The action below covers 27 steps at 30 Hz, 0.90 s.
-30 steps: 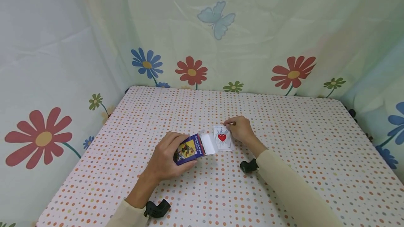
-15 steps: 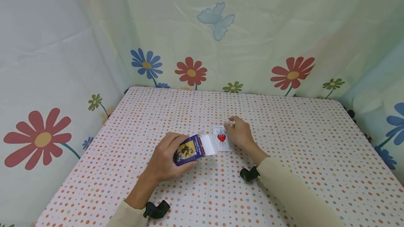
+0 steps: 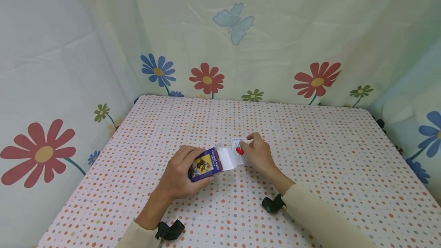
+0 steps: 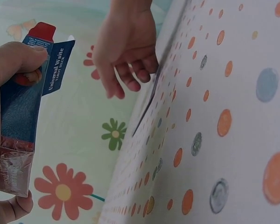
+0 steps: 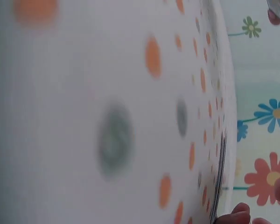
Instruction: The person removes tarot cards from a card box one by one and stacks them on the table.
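Note:
My left hand [image 3: 180,169] grips a purple tarot card box [image 3: 203,165] with a picture on its front, fingers on one side and thumb on the other. Its white inner flap [image 3: 226,158] stands open toward the right. In the left wrist view the box's side [image 4: 21,107] looks blue, with its lid flap [image 4: 59,66] folded out. A thin pile of tarot cards [image 3: 241,160] lies on the table, its top card showing a red heart. Over the pile's right part is my right hand [image 3: 260,154], fingers loosely bent, fingertips [image 5: 240,210] right at the cards' edge.
A polka-dot cloth covers the table [image 3: 310,144]. Curtains [image 3: 275,18] printed with flowers and a butterfly hang behind and at both sides. Black wrist cameras [image 3: 170,229] are worn on both forearms.
My right hand has moved left and nearer over the card pile, covering part of the heart card. My left hand keeps its grip on the box in nearly the same place.

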{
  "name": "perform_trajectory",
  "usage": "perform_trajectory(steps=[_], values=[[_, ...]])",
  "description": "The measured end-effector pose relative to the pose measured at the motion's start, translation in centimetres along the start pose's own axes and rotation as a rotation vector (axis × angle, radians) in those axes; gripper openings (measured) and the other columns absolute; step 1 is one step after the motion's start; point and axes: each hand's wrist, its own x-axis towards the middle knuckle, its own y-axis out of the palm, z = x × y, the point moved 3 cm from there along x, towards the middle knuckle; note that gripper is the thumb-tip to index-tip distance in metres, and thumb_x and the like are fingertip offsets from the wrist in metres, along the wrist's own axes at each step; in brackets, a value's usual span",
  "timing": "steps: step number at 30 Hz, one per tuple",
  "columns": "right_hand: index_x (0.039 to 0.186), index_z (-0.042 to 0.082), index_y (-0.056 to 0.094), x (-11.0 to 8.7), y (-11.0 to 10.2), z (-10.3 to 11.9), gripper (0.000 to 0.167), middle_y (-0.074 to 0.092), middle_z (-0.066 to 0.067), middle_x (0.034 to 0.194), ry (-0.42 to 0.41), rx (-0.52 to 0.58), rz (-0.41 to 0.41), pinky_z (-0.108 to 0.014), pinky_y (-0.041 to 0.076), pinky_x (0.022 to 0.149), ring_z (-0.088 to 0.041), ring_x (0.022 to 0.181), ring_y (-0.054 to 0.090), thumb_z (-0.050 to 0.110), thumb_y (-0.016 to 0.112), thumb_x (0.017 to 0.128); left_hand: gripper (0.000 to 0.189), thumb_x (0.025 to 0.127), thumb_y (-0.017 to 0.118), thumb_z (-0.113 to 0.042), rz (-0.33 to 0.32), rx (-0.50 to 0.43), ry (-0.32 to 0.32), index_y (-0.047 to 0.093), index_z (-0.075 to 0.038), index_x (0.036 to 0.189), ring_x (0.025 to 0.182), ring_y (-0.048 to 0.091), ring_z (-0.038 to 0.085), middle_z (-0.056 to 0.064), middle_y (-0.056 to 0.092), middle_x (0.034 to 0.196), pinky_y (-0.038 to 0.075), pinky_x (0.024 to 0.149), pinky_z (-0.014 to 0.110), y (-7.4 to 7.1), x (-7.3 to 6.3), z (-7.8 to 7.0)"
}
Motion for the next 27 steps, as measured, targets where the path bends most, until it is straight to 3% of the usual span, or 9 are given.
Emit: perform_trajectory(steps=[11, 16, 27], values=[[0.125, 0.003, 0.054, -2.8, 0.7, 1.8, 0.034, 0.059, -0.011, 0.096, -0.051, 0.053, -0.022, -0.031, 0.043, 0.061, -0.020, 0.073, 0.053, 0.026, 0.057, 0.101, 0.065, 0.082, 0.077, -0.053, -0.009, -0.001, 0.013, 0.065, -0.005, 0.125, 0.099, 0.059, 0.019, 0.006, 0.064, 0.115, 0.053, 0.079, 0.035, -0.1, -0.1, 0.0], [0.122, 0.006, 0.054, -3.7, 0.5, 2.4, 0.026, 0.058, -0.009, 0.098, -0.073, 0.110, -0.031, -0.028, 0.042, 0.058, -0.018, 0.071, 0.050, 0.024, 0.052, 0.103, 0.066, 0.081, 0.078, -0.052, -0.010, 0.004, 0.015, 0.065, -0.005, 0.125, 0.099, 0.059, 0.019, 0.006, 0.063, 0.115, 0.053, 0.079, 0.035, -0.1, -0.1, 0.0], [0.110, 0.011, 0.061, -5.5, -0.2, 4.1, 0.015, 0.057, -0.005, 0.086, -0.083, 0.257, -0.097, -0.026, 0.041, 0.061, -0.019, 0.073, 0.050, 0.022, 0.060, 0.099, 0.066, 0.082, 0.078, -0.053, -0.011, 0.006, 0.020, 0.065, -0.005, 0.125, 0.099, 0.059, 0.019, 0.006, 0.063, 0.115, 0.053, 0.079, 0.034, 0.0, 0.0, 0.0]])
